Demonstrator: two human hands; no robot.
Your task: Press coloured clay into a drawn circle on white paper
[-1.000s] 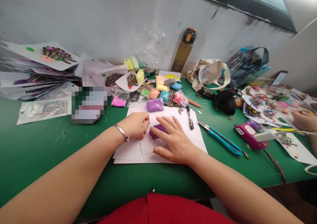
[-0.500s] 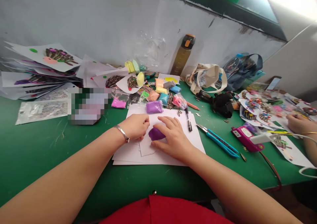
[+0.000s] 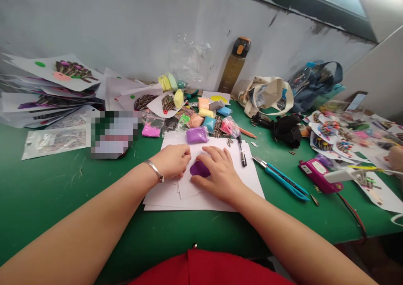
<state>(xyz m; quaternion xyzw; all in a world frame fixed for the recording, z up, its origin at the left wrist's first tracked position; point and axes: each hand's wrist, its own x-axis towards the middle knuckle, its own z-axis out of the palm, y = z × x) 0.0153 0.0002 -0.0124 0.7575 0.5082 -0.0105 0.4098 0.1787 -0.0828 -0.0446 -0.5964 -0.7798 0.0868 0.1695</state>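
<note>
On the white paper [image 3: 157, 200] lies a flattened piece of purple clay [image 3: 199, 170], on a smaller sheet with a torn-looking lower edge. My right hand [image 3: 222, 171] is over the clay's right side, fingers spread and curved, thumb at its lower edge; the palm hides part of it. Just left of the clay rests my left hand [image 3: 174, 160], fingers curled in and closed. Whatever those fingers may hold is hidden. A packet of purple clay [image 3: 197, 134] sits above both hands on the paper. The black pen [image 3: 242, 151] lies to the right of my right hand.
A blue utility knife [image 3: 283, 179] and a magenta power socket [image 3: 319, 176] lie to the right. Several clay packets [image 3: 206, 113], sunflower seeds [image 3: 217, 127] and a bottle [image 3: 234, 64] stand behind. Seed pictures [image 3: 75, 73] are stacked left. Another person's hand [image 3: 396, 157] shows at far right.
My right hand's fingers have drawn slightly closer over the purple clay. My left hand stays in place. The view has shifted a little, and the other person's hand shows less.
</note>
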